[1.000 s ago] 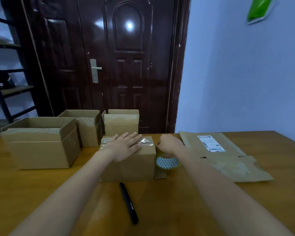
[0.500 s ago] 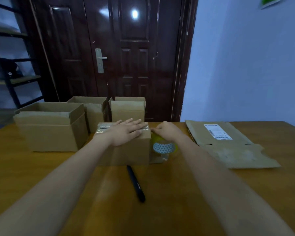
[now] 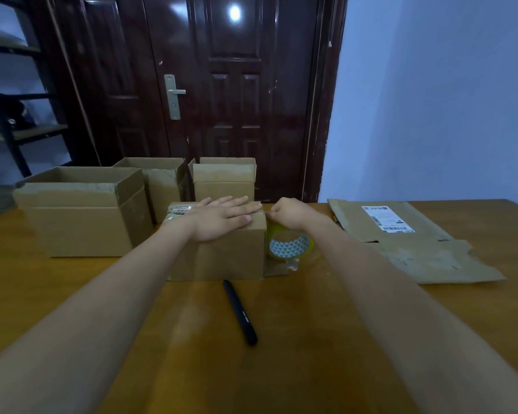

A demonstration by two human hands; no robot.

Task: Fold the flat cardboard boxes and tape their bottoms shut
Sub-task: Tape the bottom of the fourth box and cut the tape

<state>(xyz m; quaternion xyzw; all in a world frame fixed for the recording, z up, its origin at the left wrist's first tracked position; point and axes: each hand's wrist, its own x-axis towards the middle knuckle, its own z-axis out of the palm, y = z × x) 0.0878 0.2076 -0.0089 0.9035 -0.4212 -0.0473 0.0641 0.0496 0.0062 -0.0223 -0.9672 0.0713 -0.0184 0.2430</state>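
Cardboard box [image 3: 222, 255] being taped sits upside down in the middle of the wooden table [image 3: 311, 354], right in front of the person. Left hand [image 3: 222, 218] lies flat on top of it, fingers straight and together, pressing down on the taped seam. Right hand [image 3: 287, 212] is at the box's top right edge with fingers curled in, looks like it's pinching the tape end there, though I can't really make out the strip itself. Tape roll [image 3: 290, 243] hangs just under that hand, right beside the box's right wall, clear yellowish tape with a patterned core.

Black pen [image 3: 240, 312] lies on the table just in front of the box. Behind and to the left are three already folded boxes standing open side up: a big one [image 3: 84, 219] on the left, a smaller one [image 3: 162, 180] behind it, and another [image 3: 225, 180] right behind the current box. Off to the right, a flat cardboard piece [image 3: 401, 240] with a shipping label lies on the table. Dark door [image 3: 222, 85] in the back.
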